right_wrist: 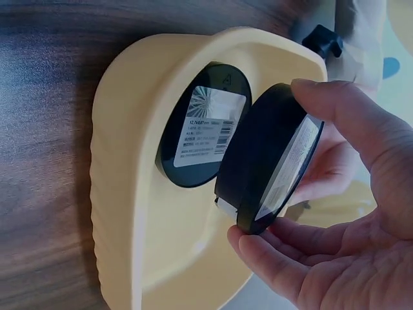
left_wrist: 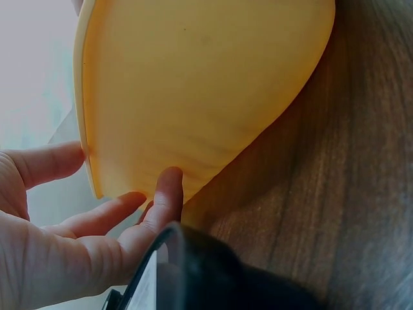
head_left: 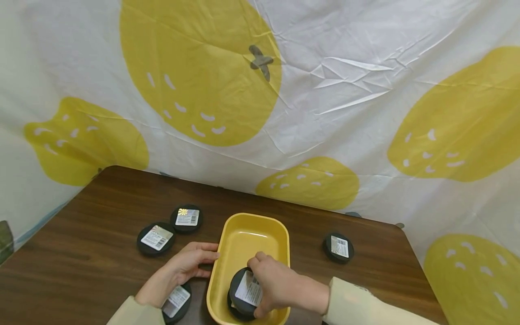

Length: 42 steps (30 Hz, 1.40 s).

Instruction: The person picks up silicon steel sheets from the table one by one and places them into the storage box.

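A yellow tray (head_left: 252, 241) with rounded corners stands on the table. My right hand (head_left: 278, 284) pinches a round black tape roll (right_wrist: 274, 168) with a white label by its edge, tilted above the tray's near end. Beneath it, a second black tape roll (right_wrist: 210, 129) lies label up on the tray floor. My left hand (head_left: 187, 264) is at the tray's left side; in the left wrist view its thumb and extended fingers touch the outer wall (left_wrist: 193, 84) near the rim. Another tape roll (head_left: 176, 301) lies under my left wrist, partly hidden by it.
On the brown wooden table (head_left: 97, 257) two more tape rolls sit at the left, one nearer (head_left: 156, 239) and one farther back (head_left: 187, 219). A single roll (head_left: 338, 248) lies right of the tray. A lemon-print cloth (head_left: 308, 113) hangs behind the table.
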Tool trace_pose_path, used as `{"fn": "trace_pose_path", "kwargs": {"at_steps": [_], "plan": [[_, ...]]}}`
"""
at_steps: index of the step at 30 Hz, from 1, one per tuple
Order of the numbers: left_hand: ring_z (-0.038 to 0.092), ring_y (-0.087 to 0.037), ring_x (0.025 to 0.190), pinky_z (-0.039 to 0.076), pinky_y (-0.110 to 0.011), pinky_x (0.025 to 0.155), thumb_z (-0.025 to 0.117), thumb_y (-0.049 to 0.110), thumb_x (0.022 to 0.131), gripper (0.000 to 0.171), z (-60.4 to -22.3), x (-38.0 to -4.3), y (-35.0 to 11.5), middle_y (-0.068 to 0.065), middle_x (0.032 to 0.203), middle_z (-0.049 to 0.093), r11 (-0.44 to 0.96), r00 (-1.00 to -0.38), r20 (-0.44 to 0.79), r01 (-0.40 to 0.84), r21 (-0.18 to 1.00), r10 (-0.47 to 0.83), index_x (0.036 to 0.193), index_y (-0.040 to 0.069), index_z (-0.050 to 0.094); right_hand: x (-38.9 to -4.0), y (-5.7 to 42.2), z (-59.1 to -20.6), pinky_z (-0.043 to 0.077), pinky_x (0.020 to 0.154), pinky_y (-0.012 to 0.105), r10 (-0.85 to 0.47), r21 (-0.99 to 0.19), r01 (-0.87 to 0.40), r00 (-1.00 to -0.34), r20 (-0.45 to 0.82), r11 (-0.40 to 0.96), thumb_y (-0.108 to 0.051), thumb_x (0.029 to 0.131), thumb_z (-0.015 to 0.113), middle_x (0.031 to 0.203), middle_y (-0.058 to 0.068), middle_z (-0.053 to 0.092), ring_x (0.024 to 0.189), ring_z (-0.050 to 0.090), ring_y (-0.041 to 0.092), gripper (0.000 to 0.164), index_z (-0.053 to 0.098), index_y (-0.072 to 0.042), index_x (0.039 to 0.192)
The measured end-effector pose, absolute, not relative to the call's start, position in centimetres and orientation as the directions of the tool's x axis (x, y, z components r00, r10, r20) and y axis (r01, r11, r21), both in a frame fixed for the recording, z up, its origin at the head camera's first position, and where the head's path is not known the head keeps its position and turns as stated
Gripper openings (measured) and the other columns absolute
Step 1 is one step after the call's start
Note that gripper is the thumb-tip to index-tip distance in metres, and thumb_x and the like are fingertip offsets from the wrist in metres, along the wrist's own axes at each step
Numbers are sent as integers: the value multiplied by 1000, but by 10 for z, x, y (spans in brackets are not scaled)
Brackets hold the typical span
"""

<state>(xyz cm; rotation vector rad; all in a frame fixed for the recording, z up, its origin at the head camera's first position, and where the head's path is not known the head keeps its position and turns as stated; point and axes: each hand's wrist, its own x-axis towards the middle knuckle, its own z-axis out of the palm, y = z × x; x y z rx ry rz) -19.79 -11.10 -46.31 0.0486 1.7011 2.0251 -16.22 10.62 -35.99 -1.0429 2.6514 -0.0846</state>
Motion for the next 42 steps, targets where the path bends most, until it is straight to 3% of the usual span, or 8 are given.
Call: {"fn": "trace_pose_path", "kwargs": {"at_steps": [42], "plan": [[58,-20,97,50,-44,78,53,7,89,51,-463,-198,-112,-13,109,63,-106,-871,-285,-353,930,400,131,-18,37,-159,98,-390,40,64,16,-645,-91,-649,-711,-279,755,-32,47,91,85,-5,41,74,41,8,69,54,-9,99]]}}
